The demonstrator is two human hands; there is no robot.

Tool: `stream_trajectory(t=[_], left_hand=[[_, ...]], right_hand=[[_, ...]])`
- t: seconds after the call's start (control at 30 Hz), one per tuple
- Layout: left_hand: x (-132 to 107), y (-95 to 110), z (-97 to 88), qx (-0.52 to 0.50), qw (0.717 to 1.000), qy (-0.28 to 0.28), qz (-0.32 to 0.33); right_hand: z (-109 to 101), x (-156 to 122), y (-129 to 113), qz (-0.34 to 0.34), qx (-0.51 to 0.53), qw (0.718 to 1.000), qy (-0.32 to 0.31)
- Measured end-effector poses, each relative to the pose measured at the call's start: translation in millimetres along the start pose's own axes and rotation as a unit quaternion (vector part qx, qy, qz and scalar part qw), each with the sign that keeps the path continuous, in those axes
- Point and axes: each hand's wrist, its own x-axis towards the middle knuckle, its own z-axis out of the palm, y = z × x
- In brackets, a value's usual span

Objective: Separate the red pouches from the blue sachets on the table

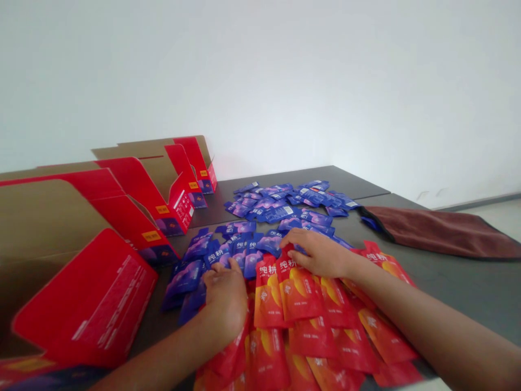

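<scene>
My left hand [226, 290] reaches into the blue-and-purple pouches, its fingers bent at the lower edge of a blue pouch [217, 254]. Its fingertips are partly hidden, but they seem to pinch that pouch. To the right, my right hand [315, 252] has its fingers closed on the top of a red pouch [300, 290] with an orange print. Another red pouch [268, 293] lies right beside it. Below both hands, more red pouches [266, 355] overlap in a thick layer, partly covered by my forearms.
Open red cartons [122, 296] with brown insides stand in a row along the left. More blue pouches [271, 209] are heaped farther back on the dark table [411, 277]. A brown cloth bag [443, 231] lies at the right, and a white wall [285, 81] rises behind.
</scene>
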Motion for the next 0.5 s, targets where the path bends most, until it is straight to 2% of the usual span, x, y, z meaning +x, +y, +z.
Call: stream_trajectory(t=[0.17, 0.33, 0.5], left_hand=[[-0.4, -0.3, -3.7, 0.004, 1.000, -0.015, 0.001], [0.0, -0.4, -1.9, -0.006, 1.000, -0.006, -0.002], [1.6, -0.8, 2.3, -0.003, 1.000, -0.005, 0.002]], right_hand=[[0.5, 0.4, -1.9, 0.007, 0.006, 1.000, -0.018], [1.9, -0.2, -0.3, 0.005, 0.007, 1.000, -0.025], [1.0, -0.4, 1.1, -0.001, 0.007, 1.000, -0.007]])
